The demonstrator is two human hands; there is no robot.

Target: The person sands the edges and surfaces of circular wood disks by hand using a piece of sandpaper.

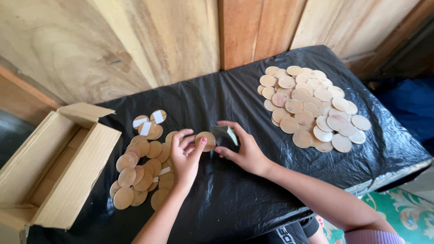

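I sit at a low table covered with a shiny black plastic sheet [253,190]. The sheet is crinkly and hangs over the edge near me. Behind the table stands a wall of big pale wooden boards [135,40], with one darker brown plank in the middle.

My left hand [185,156] pinches a small round tan wooden disc [207,140] between my thumb and fingers, just above the sheet. My right hand [242,149] is right beside it and holds a little roll of tape with a light green edge [227,133] in curled fingers.

Under my left hand lies a messy pile of brown round discs [140,174]. Some at the far end have white strips stuck on them. Far off to my right lies a bigger heap of paler round discs [309,106].

An open brown cardboard box [58,171] sits at the left end of the table. A dark blue thing [413,106] sits past the right edge. Down on the floor I see a green mat with curly shapes [402,212].
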